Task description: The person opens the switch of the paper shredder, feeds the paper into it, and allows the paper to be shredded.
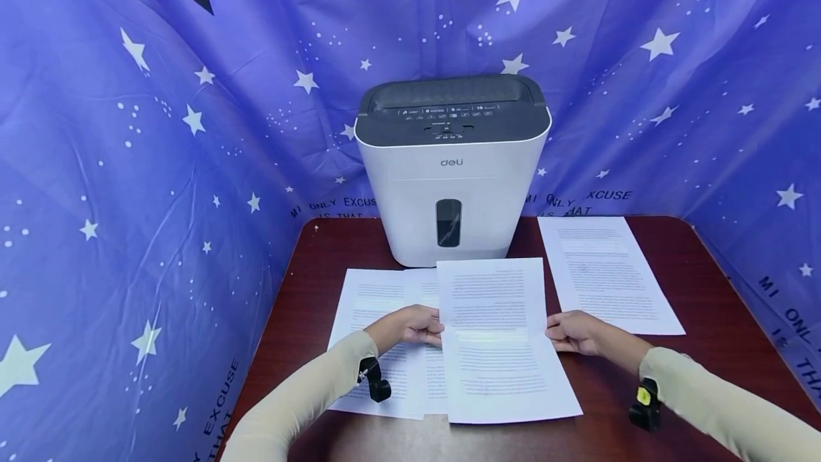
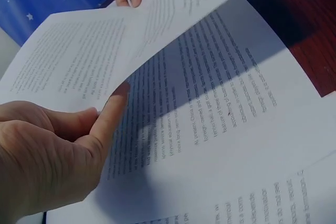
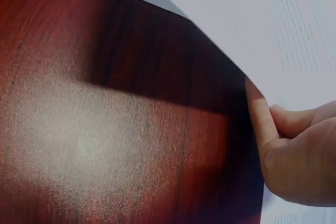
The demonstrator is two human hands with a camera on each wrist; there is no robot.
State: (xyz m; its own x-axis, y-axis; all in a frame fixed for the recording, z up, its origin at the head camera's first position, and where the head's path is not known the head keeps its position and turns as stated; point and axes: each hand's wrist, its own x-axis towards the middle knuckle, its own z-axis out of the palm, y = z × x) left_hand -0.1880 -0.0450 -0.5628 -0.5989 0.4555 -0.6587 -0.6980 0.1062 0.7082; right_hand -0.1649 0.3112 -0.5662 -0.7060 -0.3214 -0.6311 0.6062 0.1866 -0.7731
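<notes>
A printed sheet of paper is lifted off the table between both hands. My left hand pinches its left edge, thumb above and fingers beneath, as the left wrist view shows. At the opposite edge my right hand pinches the sheet the same way. The raised sheet bends a little and casts a shadow over what lies below. Under it and to its left, two more printed sheets overlap on the table. Behind the paper stands a white paper shredder with a dark grey top and a slot along it.
Another printed sheet lies on the right of the dark red wooden table. A blue curtain with white stars hangs close around the back and sides. The shredder stands at the table's back edge.
</notes>
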